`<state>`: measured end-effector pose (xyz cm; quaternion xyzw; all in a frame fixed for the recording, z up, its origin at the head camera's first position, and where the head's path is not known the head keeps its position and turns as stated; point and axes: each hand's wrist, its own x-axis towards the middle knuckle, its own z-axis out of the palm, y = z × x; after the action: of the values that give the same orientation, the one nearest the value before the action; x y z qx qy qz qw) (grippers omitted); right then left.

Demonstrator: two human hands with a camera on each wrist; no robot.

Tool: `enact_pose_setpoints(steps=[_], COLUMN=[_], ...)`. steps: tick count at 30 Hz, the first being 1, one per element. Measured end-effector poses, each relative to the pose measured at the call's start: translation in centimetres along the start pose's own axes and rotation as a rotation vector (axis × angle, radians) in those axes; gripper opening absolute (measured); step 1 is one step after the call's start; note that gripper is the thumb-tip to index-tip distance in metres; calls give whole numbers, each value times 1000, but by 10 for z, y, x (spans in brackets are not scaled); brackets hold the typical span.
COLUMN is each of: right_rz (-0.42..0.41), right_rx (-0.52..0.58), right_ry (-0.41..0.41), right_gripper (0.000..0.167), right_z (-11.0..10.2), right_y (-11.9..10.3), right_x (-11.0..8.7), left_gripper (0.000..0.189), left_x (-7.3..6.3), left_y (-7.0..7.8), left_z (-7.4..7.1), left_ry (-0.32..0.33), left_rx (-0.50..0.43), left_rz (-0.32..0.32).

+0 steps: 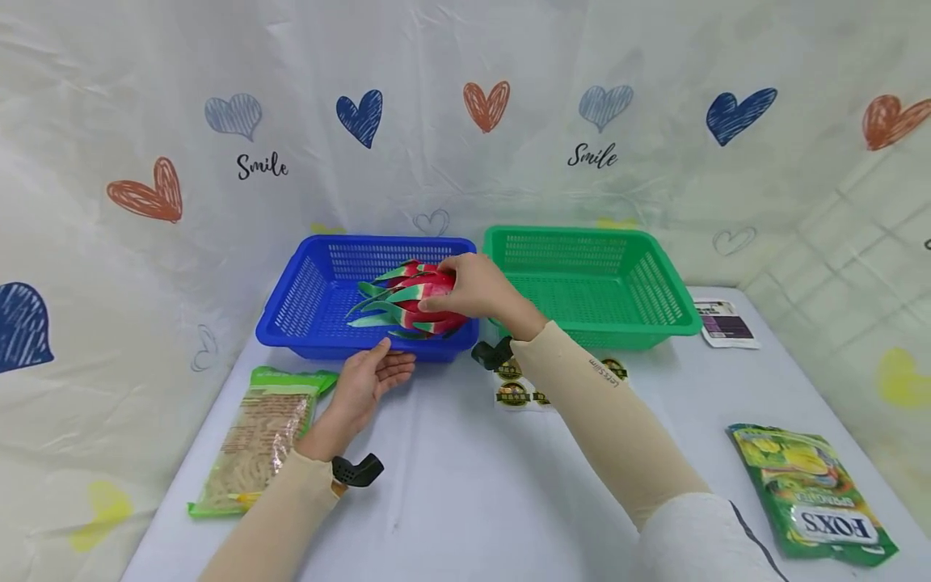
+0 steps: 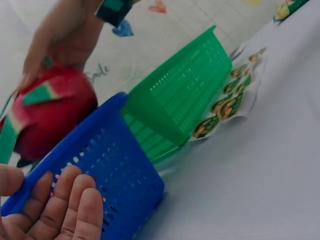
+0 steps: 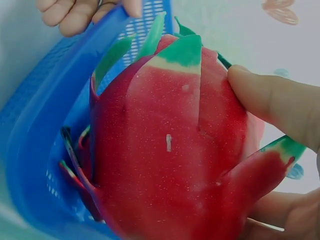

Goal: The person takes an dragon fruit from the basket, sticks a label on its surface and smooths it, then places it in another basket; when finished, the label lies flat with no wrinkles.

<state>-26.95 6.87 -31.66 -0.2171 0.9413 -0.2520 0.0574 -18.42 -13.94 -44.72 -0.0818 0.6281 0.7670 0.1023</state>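
Pale backdrop (image 1: 436, 174) up behind, dotted with hearts and the word "Smile", and below it I've got the white counter (image 1: 451, 477). Two baskets stand side by side near the back: the blue basket (image 1: 291, 295) on the left, the green basket (image 1: 618, 333) on the right. And here's the action! From my seat I see the right hand (image 1: 473, 284) gripping a dragon fruit (image 1: 427, 293), thumb on one side, fingers on the other. The fruit is at the right end of the blue basket, its green tips pointing left; I can't tell whether it touches the basket. More red scales show behind it, perhaps a second fruit, mostly hidden. Down at the front wall, the left hand (image 1: 367, 380) holds nothing, palm turned up, fingers loosely bent, thumb up at the rim; contact there is hard to call. Just beside that hand lies a green-edged bag (image 1: 254, 436). The right forearm passes above a sticker sheet (image 1: 512, 394) in front of the green basket. Over on the right, a white-and-purple packet (image 1: 727, 323) lies by that basket, and nearer me a FOX'S bag (image 1: 818, 493), its lettering upside down.
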Motion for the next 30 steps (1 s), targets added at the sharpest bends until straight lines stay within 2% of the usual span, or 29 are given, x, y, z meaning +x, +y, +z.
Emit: enact_pose_setpoints(steps=[8, 15, 20, 26, 30], right_rz=[20, -5, -12, 34, 80], right_rx=[53, 91, 110, 115, 97], right_ry=[60, 88, 95, 99, 101], right_gripper=[71, 68, 69, 70, 71], right_z=[-25, -31, -24, -5, 13], right_y=[20, 33, 48, 71, 88], right_x=[-42, -76, -104, -146, -170], left_gripper=[51, 42, 20, 21, 21], left_x=[1, 2, 3, 3, 4], left_y=[0, 2, 2, 5, 6], left_z=[1, 7, 8, 8, 6], left_ry=[13, 82, 132, 122, 121], left_rx=[-38, -179, -262, -322, -340], left_rz=[15, 11, -18, -40, -31])
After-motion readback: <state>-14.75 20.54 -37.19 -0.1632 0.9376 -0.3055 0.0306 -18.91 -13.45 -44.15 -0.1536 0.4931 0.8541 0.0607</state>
